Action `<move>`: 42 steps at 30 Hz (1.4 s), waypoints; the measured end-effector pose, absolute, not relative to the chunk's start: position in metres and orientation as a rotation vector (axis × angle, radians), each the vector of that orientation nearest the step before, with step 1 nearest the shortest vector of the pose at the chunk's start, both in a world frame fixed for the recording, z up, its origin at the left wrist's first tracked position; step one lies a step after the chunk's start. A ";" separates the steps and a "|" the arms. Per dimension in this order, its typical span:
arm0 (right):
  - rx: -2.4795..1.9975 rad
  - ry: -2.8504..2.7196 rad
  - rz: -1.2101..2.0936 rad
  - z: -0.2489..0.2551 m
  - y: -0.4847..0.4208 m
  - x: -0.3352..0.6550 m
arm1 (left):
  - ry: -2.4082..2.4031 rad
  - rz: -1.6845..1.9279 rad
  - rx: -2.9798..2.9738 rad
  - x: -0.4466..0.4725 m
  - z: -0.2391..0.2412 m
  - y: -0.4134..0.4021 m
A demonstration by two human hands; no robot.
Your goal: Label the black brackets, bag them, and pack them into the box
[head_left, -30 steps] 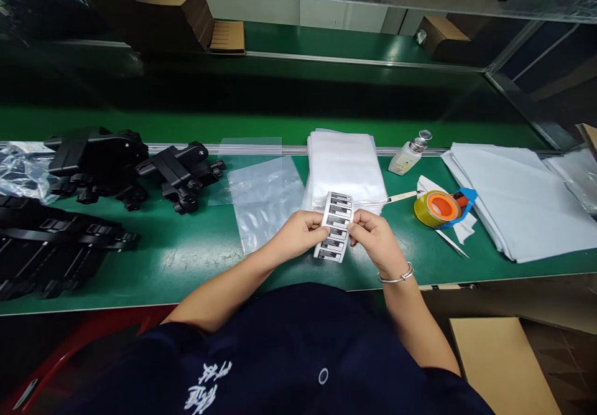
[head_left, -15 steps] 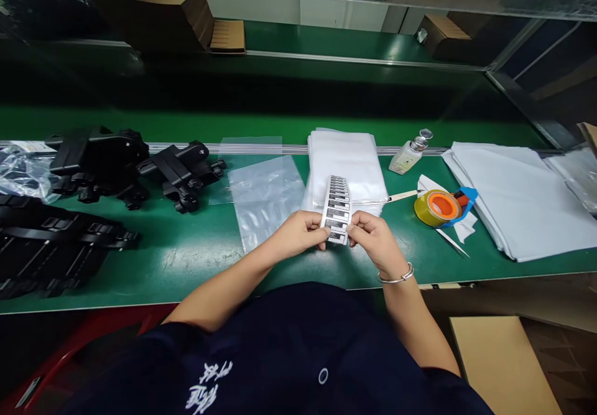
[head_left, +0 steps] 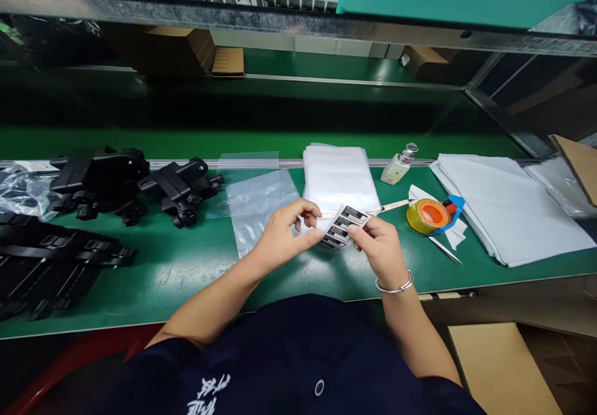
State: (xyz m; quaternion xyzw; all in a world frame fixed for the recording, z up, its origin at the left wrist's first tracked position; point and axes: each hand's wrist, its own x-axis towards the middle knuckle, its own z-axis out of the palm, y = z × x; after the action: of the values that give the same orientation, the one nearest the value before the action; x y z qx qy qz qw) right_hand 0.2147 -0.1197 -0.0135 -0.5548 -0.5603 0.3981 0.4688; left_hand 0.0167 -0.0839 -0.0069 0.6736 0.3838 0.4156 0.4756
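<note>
- Right hand (head_left: 383, 248) pinches a flat black-and-white printed label strip (head_left: 344, 223) at one side, apparently keeping its print face-up.
- Left hand (head_left: 283, 234), thumb and fingers parted, grips nothing visible beside the strip's other end.
- Strip is above the green surface (head_left: 163, 272), toward its near edge.

I see a label strip (head_left: 346, 225) between the person's left hand (head_left: 285, 233) and right hand (head_left: 379, 246), by the near edge of a plastic bag stack (head_left: 339, 175) on the workbench (head_left: 186, 290). Left of the stack lies a loose plastic bag (head_left: 261, 200), then a mechanical unit (head_left: 180, 188). Right of it stands a pump bottle (head_left: 395, 169), a tape roll (head_left: 425, 217) and tweezers (head_left: 444, 249) nearer the person; farther right, a sheet pile (head_left: 508, 213)
</note>
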 end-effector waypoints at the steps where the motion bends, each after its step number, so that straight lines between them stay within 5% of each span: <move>1: -1.319 -1.332 1.073 -0.013 -0.119 0.214 | 0.945 0.939 1.729 0.017 -0.005 -0.084; 5: -1.210 -1.207 1.224 -0.018 -0.115 0.213 | 0.964 0.740 1.719 0.024 -0.009 -0.087; 42: -1.252 -1.288 1.411 -0.032 -0.123 0.208 | 0.977 0.884 1.393 0.034 -0.036 -0.085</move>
State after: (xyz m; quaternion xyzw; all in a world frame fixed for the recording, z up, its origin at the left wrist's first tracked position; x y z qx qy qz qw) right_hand 0.2081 -0.1228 -0.0317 -0.4985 -0.5129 0.5619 0.4157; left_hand 0.0340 -0.0848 -0.0359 0.5946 0.4170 0.3774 0.5746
